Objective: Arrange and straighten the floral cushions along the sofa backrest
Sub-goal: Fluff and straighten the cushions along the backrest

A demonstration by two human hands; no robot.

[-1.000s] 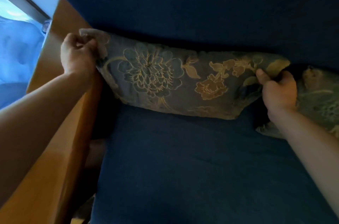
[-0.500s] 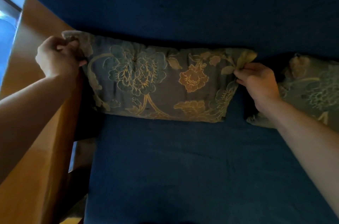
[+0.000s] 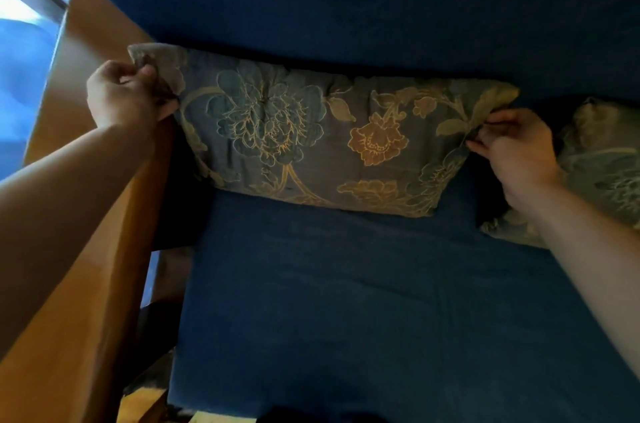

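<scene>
While the cushion (image 3: pixel 311 142) leans upright against the backrest (image 3: pixel 346 7), I note my left hand (image 3: pixel 128 97) pinching its upper left corner and my right hand (image 3: pixel 512 145) its right edge. Uneven pulling could tilt it toward the neighbouring cushion (image 3: pixel 602 163).

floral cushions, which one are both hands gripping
The left floral cushion, beside the wooden armrest: left hand and right hand pinch its corners. The right cushion is untouched.
</scene>
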